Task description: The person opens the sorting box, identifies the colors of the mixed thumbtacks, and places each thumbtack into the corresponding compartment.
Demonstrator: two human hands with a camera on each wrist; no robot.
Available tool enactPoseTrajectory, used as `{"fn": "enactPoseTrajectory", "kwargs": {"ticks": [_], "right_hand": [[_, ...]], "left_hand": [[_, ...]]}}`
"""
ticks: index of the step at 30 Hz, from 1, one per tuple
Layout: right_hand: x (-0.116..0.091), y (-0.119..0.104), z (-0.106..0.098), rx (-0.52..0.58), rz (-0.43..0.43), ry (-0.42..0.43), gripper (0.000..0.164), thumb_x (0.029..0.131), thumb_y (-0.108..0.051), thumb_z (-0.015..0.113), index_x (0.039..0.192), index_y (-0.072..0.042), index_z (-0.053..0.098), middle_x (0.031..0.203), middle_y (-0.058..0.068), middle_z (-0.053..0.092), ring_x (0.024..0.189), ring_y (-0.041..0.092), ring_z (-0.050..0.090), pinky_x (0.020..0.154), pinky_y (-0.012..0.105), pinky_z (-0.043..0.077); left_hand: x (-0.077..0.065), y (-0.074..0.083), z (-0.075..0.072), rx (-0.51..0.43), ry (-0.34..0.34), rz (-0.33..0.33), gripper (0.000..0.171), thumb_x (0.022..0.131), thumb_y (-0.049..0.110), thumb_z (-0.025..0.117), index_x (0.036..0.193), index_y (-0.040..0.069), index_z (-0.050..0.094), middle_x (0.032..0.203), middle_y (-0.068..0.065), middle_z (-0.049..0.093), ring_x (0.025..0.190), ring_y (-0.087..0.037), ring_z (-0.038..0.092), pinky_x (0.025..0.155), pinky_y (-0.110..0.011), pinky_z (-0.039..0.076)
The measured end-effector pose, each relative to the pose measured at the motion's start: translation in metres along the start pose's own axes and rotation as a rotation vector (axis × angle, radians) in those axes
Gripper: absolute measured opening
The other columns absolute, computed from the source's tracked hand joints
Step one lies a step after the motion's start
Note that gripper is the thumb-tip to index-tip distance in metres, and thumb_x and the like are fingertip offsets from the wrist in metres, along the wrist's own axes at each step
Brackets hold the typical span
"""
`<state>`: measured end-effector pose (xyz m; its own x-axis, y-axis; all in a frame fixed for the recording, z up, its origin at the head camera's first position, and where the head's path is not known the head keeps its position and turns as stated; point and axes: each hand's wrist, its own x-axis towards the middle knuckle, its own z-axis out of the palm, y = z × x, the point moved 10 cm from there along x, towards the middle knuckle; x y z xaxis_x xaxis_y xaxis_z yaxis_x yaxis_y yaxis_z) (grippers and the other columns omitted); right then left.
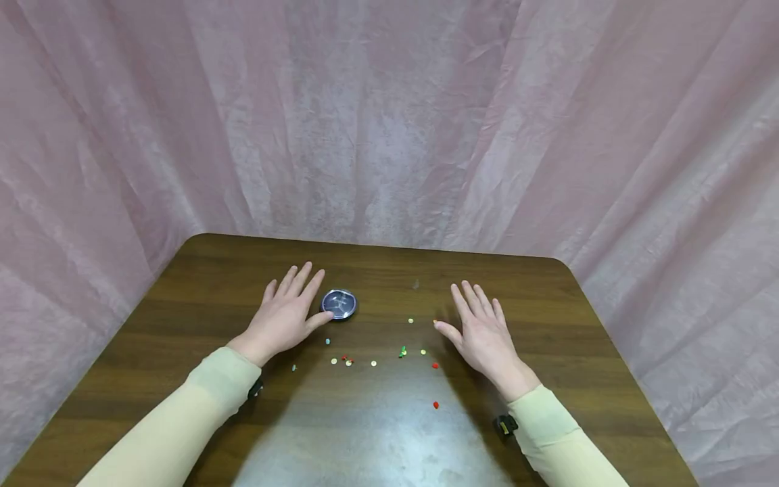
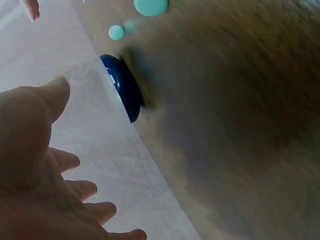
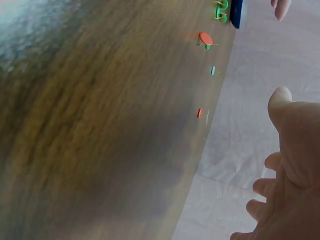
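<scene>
Found L hand [image 1: 281, 320] spread palm-down, thumb nr rim of round dark dish [image 1: 339, 305] on far half of table [image 1: 389, 270]. Found R hand [image 1: 484, 339] likewise spread, thumb nr orange tack [image 1: 435, 321]. Logged sm. red, yellow, green, blue tacks [image 1: 435, 405] scattered mostly btwn forearms, nearer side of dish. Noted light sleeves [image 1: 222, 382], black wrist units [image 1: 506, 425]. Saw pink curtain [image 1: 389, 122] behind.

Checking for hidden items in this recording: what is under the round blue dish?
The dish rests on the wooden table, which shows around it; whatever lies directly beneath is covered.
</scene>
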<state>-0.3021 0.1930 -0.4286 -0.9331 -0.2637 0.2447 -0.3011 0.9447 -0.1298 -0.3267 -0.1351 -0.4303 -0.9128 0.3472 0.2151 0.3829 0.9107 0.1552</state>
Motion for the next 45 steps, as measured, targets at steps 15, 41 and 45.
{"fn": "enactPoseTrajectory", "kwargs": {"ticks": [15,41,45], "right_hand": [[0.006,-0.011,0.009,0.0,-0.026,-0.024,0.084,0.095,-0.062,0.051,0.159,-0.012,0.029,0.163,0.01,0.023,0.15,0.032,0.017,0.116,0.056,0.011],[0.019,-0.053,0.029,-0.002,-0.125,-0.06,0.082,0.096,-0.063,0.05,0.157,-0.011,0.034,0.16,0.01,0.031,0.148,0.03,0.023,0.115,0.055,0.018],[0.023,-0.06,0.034,0.007,-0.151,-0.046,0.082,0.095,-0.065,0.048,0.157,-0.011,0.036,0.159,0.01,0.033,0.147,0.031,0.026,0.114,0.056,0.02]], "left_hand": [[0.012,0.011,0.024,-0.059,-0.072,0.134,0.087,0.088,0.051,0.07,0.155,0.008,0.037,0.159,-0.015,0.031,0.145,-0.039,0.029,0.11,-0.061,0.024],[0.031,0.041,0.039,-0.091,-0.127,0.249,0.065,0.089,0.028,0.075,0.143,0.001,0.052,0.146,-0.016,0.049,0.133,-0.032,0.047,0.103,-0.048,0.042],[0.034,0.046,0.04,-0.084,-0.124,0.257,0.062,0.088,0.028,0.075,0.14,0.002,0.055,0.144,-0.016,0.05,0.131,-0.032,0.049,0.1,-0.048,0.044]]}}
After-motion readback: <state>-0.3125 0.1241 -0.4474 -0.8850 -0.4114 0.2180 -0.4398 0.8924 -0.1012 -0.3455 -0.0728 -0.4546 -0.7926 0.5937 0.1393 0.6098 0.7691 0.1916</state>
